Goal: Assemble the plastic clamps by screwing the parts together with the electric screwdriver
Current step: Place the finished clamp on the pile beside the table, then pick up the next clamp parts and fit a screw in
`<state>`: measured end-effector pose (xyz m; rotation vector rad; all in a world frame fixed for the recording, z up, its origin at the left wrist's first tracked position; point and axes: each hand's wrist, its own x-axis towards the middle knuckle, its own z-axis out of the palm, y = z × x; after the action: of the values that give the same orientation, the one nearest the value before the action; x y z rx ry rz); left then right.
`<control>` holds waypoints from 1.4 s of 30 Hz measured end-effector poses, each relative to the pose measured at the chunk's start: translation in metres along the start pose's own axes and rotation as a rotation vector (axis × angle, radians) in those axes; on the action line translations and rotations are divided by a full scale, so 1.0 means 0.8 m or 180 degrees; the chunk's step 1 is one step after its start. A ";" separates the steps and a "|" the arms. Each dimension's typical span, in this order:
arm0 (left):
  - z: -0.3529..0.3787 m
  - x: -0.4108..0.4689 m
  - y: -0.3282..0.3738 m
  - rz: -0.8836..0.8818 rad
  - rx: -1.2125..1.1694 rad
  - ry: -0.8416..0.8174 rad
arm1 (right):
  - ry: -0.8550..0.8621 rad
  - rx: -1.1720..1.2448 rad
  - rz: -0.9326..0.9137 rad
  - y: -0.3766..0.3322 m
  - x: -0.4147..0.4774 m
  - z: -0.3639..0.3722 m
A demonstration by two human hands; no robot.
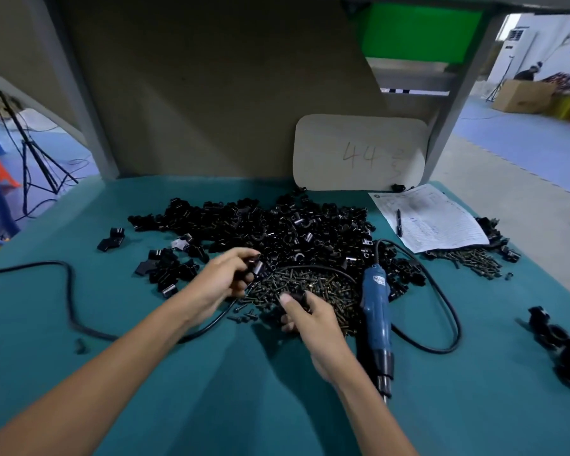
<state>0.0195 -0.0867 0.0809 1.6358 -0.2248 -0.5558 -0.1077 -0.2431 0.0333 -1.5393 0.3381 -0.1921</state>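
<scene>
Screwdriver (pixel 377 311) lies on the counter (pixel 211 390) beside the screw pile (pixel 310 284), long axis near to far, bit toward the person. Left hand (pixel 224 278) pinches a black clamp part (pixel 258 267); right hand (pixel 310 319) pinches a small dark piece (pixel 297 296) over that pile.

A pen (pixel 399 222) lies on a paper form (pixel 435 218).

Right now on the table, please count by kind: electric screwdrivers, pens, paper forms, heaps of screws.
Electric screwdriver: 1
Pen: 1
Paper form: 1
Heaps of screws: 2, one central, one at the right
Total: 5
</scene>
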 end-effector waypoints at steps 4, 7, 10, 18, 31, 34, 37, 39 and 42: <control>0.021 -0.025 -0.030 0.0344 0.0563 -0.0083 | 0.0431 0.0118 -0.0142 0.017 -0.017 0.009; 0.024 -0.035 -0.054 0.0894 0.1230 0.0021 | 0.0654 0.0071 -0.0565 0.025 -0.027 0.007; 0.031 -0.045 -0.074 0.1002 0.1546 0.0193 | 0.0795 0.0122 -0.0601 0.027 -0.030 0.005; 0.049 -0.059 -0.100 0.1354 0.1683 0.0460 | 0.0654 0.0010 -0.0610 0.027 -0.030 0.004; 0.047 -0.060 -0.109 0.1436 0.2007 0.0407 | 0.0885 -0.0638 -0.0793 0.030 -0.034 0.009; 0.046 -0.061 -0.109 0.1425 0.1898 0.0625 | 0.0967 -0.1659 -0.1215 0.031 -0.031 0.014; 0.045 -0.062 -0.106 0.1407 0.1860 0.0759 | 0.0797 -0.3040 -0.1475 0.027 -0.010 0.017; 0.044 -0.061 -0.104 0.1370 0.1848 0.0742 | 0.0590 -0.3760 -0.1267 0.019 0.005 0.019; 0.041 -0.058 -0.103 0.1370 0.1863 0.0748 | 0.0588 -0.4147 -0.1213 0.006 0.016 0.015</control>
<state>-0.0505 -0.0819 0.0098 2.1161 -0.5879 0.0478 -0.0920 -0.2356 0.0270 -2.8885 0.3183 -0.4668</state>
